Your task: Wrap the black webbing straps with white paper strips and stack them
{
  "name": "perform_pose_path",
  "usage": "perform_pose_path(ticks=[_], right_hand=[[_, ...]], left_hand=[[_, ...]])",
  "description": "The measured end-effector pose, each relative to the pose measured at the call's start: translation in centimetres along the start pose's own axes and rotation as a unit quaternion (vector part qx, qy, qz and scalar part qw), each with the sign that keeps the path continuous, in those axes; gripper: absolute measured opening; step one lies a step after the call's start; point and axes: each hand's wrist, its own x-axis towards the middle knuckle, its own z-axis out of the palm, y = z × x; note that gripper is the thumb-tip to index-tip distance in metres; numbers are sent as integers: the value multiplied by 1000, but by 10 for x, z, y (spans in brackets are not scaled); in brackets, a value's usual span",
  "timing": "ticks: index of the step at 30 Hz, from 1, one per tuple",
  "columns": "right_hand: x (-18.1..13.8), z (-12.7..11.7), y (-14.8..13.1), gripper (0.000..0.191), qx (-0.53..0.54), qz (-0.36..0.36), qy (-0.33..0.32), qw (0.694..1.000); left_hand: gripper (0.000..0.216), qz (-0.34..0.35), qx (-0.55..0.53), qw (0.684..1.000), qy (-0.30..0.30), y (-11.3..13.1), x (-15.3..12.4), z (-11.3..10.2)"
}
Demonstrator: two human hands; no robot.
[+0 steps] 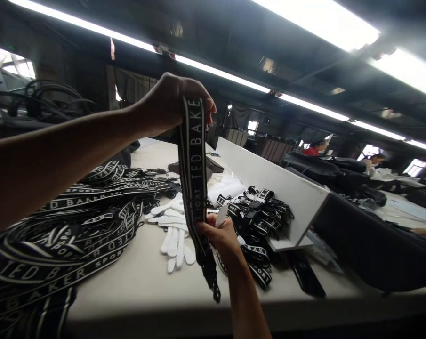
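Observation:
A black webbing strap (195, 160) with white lettering hangs upright in front of me, folded into several layers. My left hand (184, 101) is raised and closed around its top end. Lower down, my right hand (223, 235) pinches the strap near its bottom, where black hardware dangles; a white tab (221, 215) sticks up from the same hand. Behind the strap, white toothed strips (173, 235) lie in a pile on the table. Loose lettered straps (64, 235) are heaped at the left, and bundled straps (264, 209) lie to the right.
The pale table (128, 287) runs away from me. A white board (269, 174) stands along its right side, with a dark phone-like slab (306, 273) near its end. Black bags (325, 169) lie beyond. A person in red (311, 149) is in the background.

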Motion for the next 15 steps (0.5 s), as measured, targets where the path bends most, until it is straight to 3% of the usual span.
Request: perform_pose_path(ticks=[2,4,7,9,12,15], right_hand=[[7,-5,0,29,-49,-48,91,993],[14,-10,1,29,-59,-72,141,986],[17,-14,4,30,-44,-50,94,993],[11,-13,4,30,-33,-26,21,999],[-5,-6,-3,26,-15,-9,-58,998],[-22,2,-20,22,-35,-35,-93,994]], left_hand=[[12,7,-9,1000,-16,11,-17,2],[13,34,9,998,-45,23,-33,3],[18,23,24,999,-28,27,-43,-1],[19,-25,-3,999,27,12,-39,-7],[16,-135,-52,985,98,-32,-33,-17],[16,-305,-57,947,82,-81,-46,-23]])
